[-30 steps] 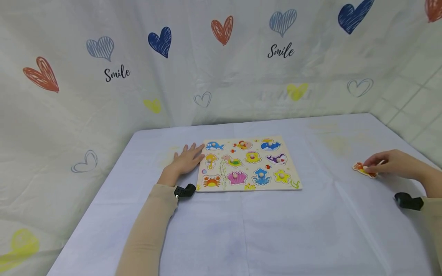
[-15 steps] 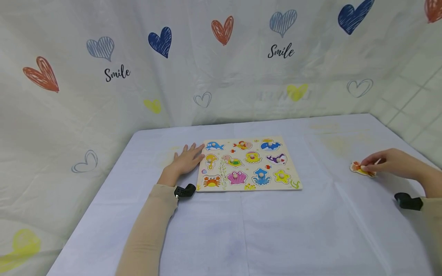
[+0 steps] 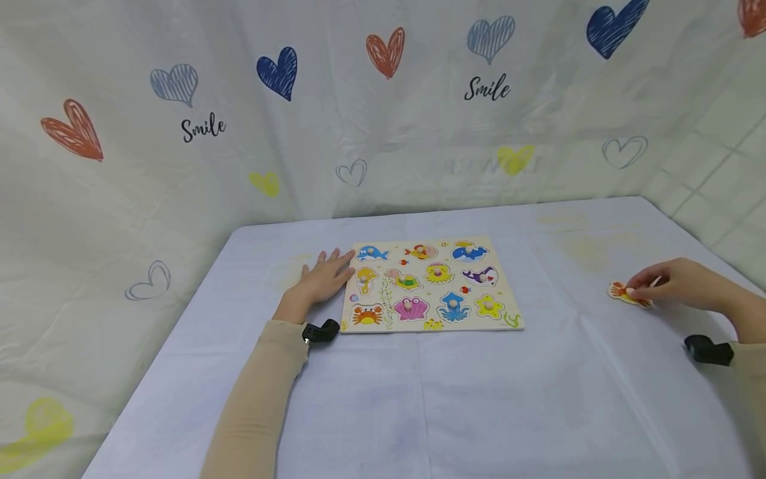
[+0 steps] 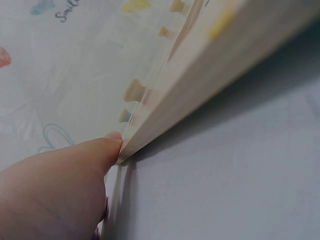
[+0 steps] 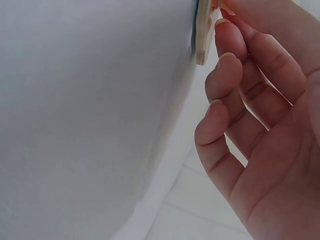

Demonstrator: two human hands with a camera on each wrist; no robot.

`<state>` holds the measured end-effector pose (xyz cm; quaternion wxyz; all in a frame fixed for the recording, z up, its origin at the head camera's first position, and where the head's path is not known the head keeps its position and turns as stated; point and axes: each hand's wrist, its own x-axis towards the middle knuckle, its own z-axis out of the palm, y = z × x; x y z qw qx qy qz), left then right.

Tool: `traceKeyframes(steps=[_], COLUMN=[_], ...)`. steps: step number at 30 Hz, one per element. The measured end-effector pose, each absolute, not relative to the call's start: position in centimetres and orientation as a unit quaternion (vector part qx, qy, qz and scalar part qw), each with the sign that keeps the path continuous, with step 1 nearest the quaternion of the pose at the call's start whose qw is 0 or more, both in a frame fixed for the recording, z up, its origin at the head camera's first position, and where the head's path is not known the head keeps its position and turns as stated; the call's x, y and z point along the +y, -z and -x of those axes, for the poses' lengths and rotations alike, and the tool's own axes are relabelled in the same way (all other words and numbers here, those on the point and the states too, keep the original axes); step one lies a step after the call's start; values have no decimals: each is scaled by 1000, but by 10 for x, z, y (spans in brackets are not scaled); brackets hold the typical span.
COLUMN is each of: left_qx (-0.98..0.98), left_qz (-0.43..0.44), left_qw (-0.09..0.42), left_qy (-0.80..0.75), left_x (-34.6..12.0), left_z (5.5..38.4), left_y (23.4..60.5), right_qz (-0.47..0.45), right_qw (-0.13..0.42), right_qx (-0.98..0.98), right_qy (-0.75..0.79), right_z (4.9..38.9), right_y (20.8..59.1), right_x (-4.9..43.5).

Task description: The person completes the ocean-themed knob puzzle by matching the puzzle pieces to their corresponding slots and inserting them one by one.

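A wooden peg puzzle board (image 3: 509,293) lies on the table, set with colourful sea-animal pieces such as a crab (image 3: 367,315), a pink shell (image 3: 410,308) and a yellow starfish (image 3: 489,306). My left hand (image 3: 321,278) rests at the board's left edge, fingers spread and fairly straight. In the left wrist view, the thumb (image 4: 112,142) touches the board's edge (image 4: 185,100). Far to the right, my right hand (image 3: 685,286) pinches an orange, white and yellow puzzle piece (image 3: 618,291) close over the table. The right wrist view shows that puzzle piece (image 5: 202,35) edge-on, its knob hidden by the fingertips.
A white cloth covers the table (image 3: 383,399). Behind it hangs a pale curtain (image 3: 335,100) printed with hearts and "Smile". Black wrist cameras sit on the left wrist (image 3: 321,331) and the right wrist (image 3: 709,350).
My right hand has shifted slightly left with the puzzle piece, mostly in the first half second. The left hand and the board have stayed in place.
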<state>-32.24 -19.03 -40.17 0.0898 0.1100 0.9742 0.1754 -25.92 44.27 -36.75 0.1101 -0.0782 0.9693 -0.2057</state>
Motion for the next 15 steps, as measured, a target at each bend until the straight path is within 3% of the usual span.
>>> traceKeyframes(steps=[15], left_qx=[974], left_qz=[-109], left_qw=[94], left_qy=[-176], left_x=[-190], left_z=[322], left_y=[400], right_qz=[103], right_qw=[50], right_qx=[974], right_qy=[196], right_z=[251], right_y=[333], right_x=[418])
